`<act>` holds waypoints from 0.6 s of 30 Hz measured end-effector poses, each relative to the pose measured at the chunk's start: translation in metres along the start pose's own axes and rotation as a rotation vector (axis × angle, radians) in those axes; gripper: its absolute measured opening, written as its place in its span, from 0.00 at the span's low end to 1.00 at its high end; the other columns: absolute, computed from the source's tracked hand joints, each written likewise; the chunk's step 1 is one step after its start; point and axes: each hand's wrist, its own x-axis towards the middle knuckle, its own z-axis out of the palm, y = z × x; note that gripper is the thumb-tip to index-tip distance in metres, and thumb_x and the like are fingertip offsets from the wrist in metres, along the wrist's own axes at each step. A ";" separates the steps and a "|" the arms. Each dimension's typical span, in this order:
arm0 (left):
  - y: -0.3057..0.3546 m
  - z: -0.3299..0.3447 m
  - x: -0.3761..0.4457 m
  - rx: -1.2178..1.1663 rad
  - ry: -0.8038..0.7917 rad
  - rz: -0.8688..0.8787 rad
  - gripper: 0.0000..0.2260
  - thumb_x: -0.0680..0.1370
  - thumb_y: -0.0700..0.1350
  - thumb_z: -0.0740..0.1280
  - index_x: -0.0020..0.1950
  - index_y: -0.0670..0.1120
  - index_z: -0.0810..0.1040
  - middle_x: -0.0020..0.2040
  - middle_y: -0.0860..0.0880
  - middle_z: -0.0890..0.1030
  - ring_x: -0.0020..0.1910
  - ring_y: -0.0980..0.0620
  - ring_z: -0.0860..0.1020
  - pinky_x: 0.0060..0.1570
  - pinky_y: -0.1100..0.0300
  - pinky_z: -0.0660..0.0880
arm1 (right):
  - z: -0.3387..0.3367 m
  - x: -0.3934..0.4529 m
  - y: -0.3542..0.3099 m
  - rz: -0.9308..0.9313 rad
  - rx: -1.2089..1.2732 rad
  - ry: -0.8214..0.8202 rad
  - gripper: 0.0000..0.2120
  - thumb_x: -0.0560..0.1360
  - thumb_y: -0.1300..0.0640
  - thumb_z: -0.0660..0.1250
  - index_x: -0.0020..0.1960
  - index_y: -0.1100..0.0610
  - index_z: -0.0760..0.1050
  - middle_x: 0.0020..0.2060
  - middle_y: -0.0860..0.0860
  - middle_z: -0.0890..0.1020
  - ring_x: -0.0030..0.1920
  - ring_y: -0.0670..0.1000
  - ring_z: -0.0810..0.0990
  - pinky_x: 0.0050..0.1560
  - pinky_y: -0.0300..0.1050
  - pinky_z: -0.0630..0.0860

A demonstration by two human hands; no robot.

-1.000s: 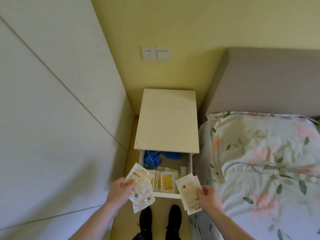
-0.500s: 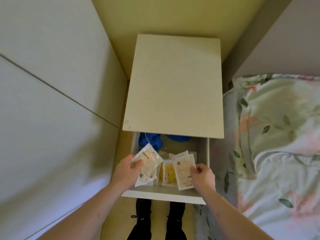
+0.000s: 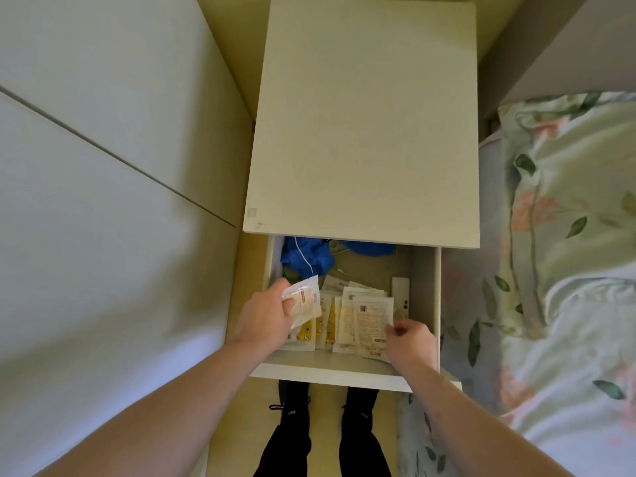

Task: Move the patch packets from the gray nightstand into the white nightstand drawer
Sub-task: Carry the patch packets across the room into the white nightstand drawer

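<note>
Step in hand: depositing packets into the open drawer [image 3: 425, 304] of the white nightstand [image 3: 361, 115]. Both hands are inside the drawer opening.

The left hand [image 3: 266, 313] holds a small stack of patch packets [image 3: 306, 302] above the left half of the drawer; its fingers [image 3: 287, 304] are closed on the stack, thumb on top. The right hand [image 3: 409, 339] pinches the lower right edge of a second stack [image 3: 370, 321], which lies flat or nearly flat on the packets already in the drawer [image 3: 327, 325]. Whether that stack is fully resting or partly lifted cannot be determined.

Judged progress: the delivery is near its end. The next move calls for opening both sets of fingers so the stacks settle on the pile, then withdrawing both hands clear of the front panel [image 3: 330, 373]. Thin, slick packets are likely to slide, so a low release is advisable.

Limits of the view:
- The gray nightstand is not in view; the number of packets remaining there cannot be stated.
- The rear of the drawer is hidden under the nightstand top; a blue fabric item [image 3: 306, 258] and a white cord [image 3: 304, 258] are partly cut off by it.
- Packet print is too small to read.
- A white flat object [image 3: 400, 290] at the right wall of the drawer cannot be identified.
</note>
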 end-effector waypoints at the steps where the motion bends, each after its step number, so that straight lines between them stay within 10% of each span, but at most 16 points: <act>1: 0.001 0.002 0.001 0.063 -0.015 0.009 0.06 0.84 0.49 0.62 0.60 0.52 0.71 0.60 0.48 0.82 0.51 0.49 0.83 0.28 0.69 0.73 | -0.002 0.001 0.001 -0.008 0.003 -0.005 0.06 0.81 0.54 0.67 0.52 0.51 0.83 0.44 0.49 0.84 0.44 0.52 0.82 0.42 0.43 0.79; 10: 0.006 0.018 0.009 0.235 -0.040 0.030 0.11 0.82 0.51 0.67 0.59 0.49 0.69 0.51 0.49 0.84 0.43 0.52 0.84 0.35 0.58 0.83 | -0.009 0.018 -0.009 -0.078 0.102 -0.129 0.07 0.82 0.55 0.66 0.58 0.51 0.80 0.53 0.49 0.84 0.51 0.51 0.83 0.40 0.37 0.79; 18: 0.002 0.021 0.000 0.322 0.030 0.187 0.26 0.77 0.46 0.74 0.73 0.44 0.70 0.72 0.46 0.70 0.72 0.48 0.66 0.71 0.56 0.71 | 0.014 0.019 -0.008 -0.110 -0.162 -0.182 0.13 0.81 0.61 0.63 0.62 0.52 0.81 0.46 0.48 0.82 0.44 0.49 0.81 0.40 0.39 0.79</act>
